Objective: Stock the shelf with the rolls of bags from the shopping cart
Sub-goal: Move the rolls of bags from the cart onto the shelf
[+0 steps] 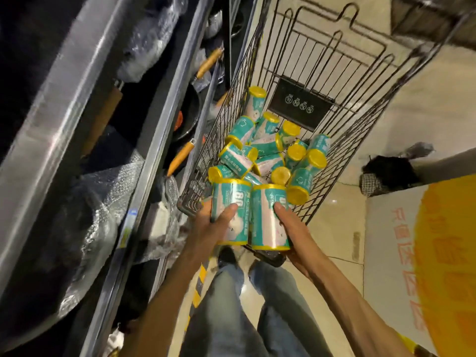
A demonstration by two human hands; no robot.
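A wire shopping cart (342, 140) stands in front of me with several teal rolls of bags with yellow ends (268, 153) piled in its basket. My left hand (210, 225) grips one teal roll (233, 202), thumb across its label. My right hand (289, 225) grips a second roll (268, 217) right beside it. Both rolls are held side by side just above the cart's near edge. The metal shelf (154, 140) runs along my left.
The shelves on the left hold pans with wooden handles (181, 155) and items wrapped in bubble plastic (103, 217). A black bag (389, 173) lies on the tiled floor to the right, near a white and orange board (425, 253). My legs are below.
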